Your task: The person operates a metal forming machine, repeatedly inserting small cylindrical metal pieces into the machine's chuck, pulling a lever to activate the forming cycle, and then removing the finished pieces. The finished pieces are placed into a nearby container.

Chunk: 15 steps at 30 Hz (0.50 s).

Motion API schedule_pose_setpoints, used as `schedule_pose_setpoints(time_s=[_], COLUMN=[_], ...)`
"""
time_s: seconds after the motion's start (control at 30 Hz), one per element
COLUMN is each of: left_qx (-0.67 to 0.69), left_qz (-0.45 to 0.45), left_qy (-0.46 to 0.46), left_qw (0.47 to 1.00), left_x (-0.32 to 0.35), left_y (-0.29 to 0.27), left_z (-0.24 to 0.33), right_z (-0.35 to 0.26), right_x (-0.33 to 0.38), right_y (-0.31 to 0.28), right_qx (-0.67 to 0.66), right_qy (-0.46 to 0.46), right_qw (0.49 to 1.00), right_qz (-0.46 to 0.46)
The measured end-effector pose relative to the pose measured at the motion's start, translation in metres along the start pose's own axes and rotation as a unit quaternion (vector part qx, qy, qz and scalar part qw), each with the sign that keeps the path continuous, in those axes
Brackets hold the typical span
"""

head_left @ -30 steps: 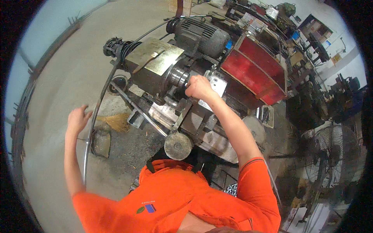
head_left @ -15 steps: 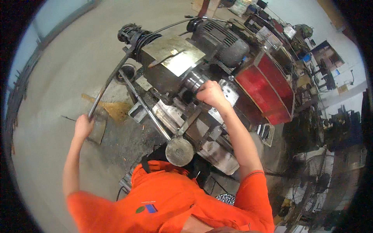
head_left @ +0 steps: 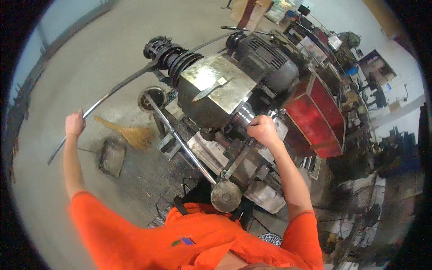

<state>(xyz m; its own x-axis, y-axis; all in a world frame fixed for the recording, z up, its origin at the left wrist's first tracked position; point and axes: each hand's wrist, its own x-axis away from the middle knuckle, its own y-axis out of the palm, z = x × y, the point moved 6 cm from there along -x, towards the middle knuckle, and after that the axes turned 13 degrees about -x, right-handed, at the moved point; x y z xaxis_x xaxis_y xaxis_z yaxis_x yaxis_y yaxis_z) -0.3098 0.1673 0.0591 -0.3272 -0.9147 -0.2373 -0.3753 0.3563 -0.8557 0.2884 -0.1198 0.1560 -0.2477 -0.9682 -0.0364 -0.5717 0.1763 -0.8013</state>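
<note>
My left hand (head_left: 75, 123) is wrapped round a long metal lever (head_left: 114, 91), whose free end sticks out below my fist. The lever runs to the black ringed shaft (head_left: 182, 66) at the left end of a lathe-like machine. At the machine's shiny round spindle nose (head_left: 243, 115) my right hand (head_left: 263, 130) is closed, fingers curled against its front. Whatever those fingers pinch is hidden. A flat metal tool (head_left: 209, 90) lies on the bright headstock cover (head_left: 211, 74). Closer to my body are a steel bar (head_left: 182, 141) and a round metal disc (head_left: 226, 196).
A ribbed motor (head_left: 270, 58) sits behind the headstock, with a red metal box (head_left: 315, 114) to its right. On the floor at left lie a broom (head_left: 130, 134) and a dustpan (head_left: 112, 156). A fan (head_left: 366, 209) stands at the right.
My left hand has swung the lever outward to the left, away from the machine, and more of its end now shows. My right hand remains at the spindle nose. The view has shifted slightly.
</note>
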Motion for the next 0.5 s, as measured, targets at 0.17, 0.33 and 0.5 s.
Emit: schedule_pose_setpoints(time_s=[0.17, 0.33, 0.5], left_qx=[0.237, 0.425, 0.127], left_qz=[0.152, -0.169, -0.105], left_qy=[-0.105, -0.031, 0.308], left_qw=[0.954, 0.889, 0.937], left_x=[0.002, 0.053, 0.092], left_y=[-0.056, 0.027, 0.019], left_z=[0.058, 0.245, 0.358], right_z=[-0.006, 0.015, 0.075], right_x=[0.042, 0.130, 0.250], right_y=[-0.026, -0.083, -0.117], right_qx=[-0.027, -0.113, -0.048], right_qy=[-0.134, -0.026, 0.097], right_qw=[0.986, 0.981, 0.971], right_qz=[0.095, 0.155, 0.214])
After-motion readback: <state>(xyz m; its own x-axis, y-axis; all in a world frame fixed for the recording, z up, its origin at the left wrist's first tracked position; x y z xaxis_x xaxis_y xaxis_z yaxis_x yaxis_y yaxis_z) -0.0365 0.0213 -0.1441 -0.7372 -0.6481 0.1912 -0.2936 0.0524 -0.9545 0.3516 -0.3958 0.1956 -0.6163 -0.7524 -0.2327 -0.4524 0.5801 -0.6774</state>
